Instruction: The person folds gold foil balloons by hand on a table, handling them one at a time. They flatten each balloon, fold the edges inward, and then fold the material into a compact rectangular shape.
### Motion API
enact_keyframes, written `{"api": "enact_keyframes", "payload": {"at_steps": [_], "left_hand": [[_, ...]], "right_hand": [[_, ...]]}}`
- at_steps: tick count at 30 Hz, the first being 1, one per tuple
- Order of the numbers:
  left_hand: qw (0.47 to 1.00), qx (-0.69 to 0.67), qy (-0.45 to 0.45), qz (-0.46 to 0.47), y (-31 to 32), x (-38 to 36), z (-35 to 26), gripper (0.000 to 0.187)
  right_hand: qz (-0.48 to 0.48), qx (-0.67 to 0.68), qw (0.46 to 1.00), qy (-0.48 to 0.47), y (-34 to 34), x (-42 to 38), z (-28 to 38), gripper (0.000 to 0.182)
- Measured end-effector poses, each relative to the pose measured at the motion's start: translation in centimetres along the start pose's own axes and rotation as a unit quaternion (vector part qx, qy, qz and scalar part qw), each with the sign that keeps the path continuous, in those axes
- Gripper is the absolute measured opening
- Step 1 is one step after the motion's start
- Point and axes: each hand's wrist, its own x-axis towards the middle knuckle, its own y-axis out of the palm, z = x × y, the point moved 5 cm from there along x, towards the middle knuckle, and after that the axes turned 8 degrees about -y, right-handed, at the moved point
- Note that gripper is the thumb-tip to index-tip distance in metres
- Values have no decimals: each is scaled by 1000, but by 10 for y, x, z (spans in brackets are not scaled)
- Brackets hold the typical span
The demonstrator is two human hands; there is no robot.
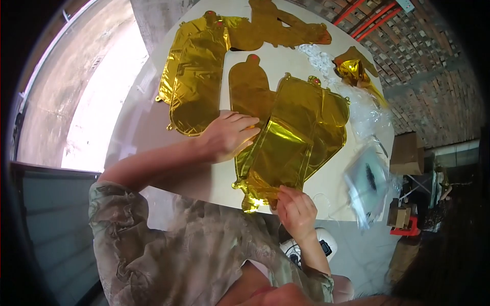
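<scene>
A flat, uninflated gold foil balloon (pixel 288 145) lies at the front of the pale table, creased and partly folded, over other gold foil pieces. My left hand (pixel 229 135) is at its left edge, fingers closed on the foil with the thumb side low. At the near end, my right hand (pixel 296 211) pinches the crumpled lower corner between thumb and fingers. Just beyond my left hand lies a duller, rounded gold foil balloon (pixel 249 81). A stack of long gold foil balloons (pixel 196 76) rests to the left of it.
More flat gold foil (pixel 260 25) lies at the table's (pixel 143 117) far side. White crumpled strips (pixel 319 58), clear plastic wrapping (pixel 367 117) and a clear bag (pixel 366 178) lie along the right. Beyond that edge are a cardboard box (pixel 407 153) and a red stool (pixel 407 227).
</scene>
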Motion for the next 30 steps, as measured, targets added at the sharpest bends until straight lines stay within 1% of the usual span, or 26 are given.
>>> {"api": "enact_keyframes", "payload": {"at_steps": [2,4,8,10,11,14,20,22,26,28,29,30], "left_hand": [[1000,-12,0,1,-8,-5,-7,33],[1000,-10,8,27,-15,-9,-18,31],[998,-39,0,44,-23,-23,-30,31],[994,-50,-29,94,-25,-27,-35,30],[994,-52,-31,96,-25,-30,-35,30],[993,-55,-28,97,-25,-34,-36,29],[996,-48,-3,69,-30,-36,-42,30],[993,-88,-24,77,-32,-40,-51,30],[991,-94,-15,90,-39,-39,-67,34],[997,-57,25,54,-36,-41,-74,31],[997,-56,24,54,-34,-43,-72,31],[996,-27,53,64,-32,-44,-72,29]], "right_hand": [[2,2,1000,-3,3,0,0,31],[10,1,1000,-5,4,1,1,31],[26,3,1000,-5,3,1,2,32],[32,3,999,-6,3,2,3,32],[36,1,999,-9,4,2,3,32],[38,-8,999,-30,7,0,3,33],[22,11,1000,-15,6,7,5,32],[14,11,1000,-21,7,8,4,31],[0,15,1000,-27,11,8,4,32],[0,20,1000,-24,12,6,5,32],[-2,21,999,-25,13,6,5,33],[-2,22,999,-27,13,6,5,33]]}}
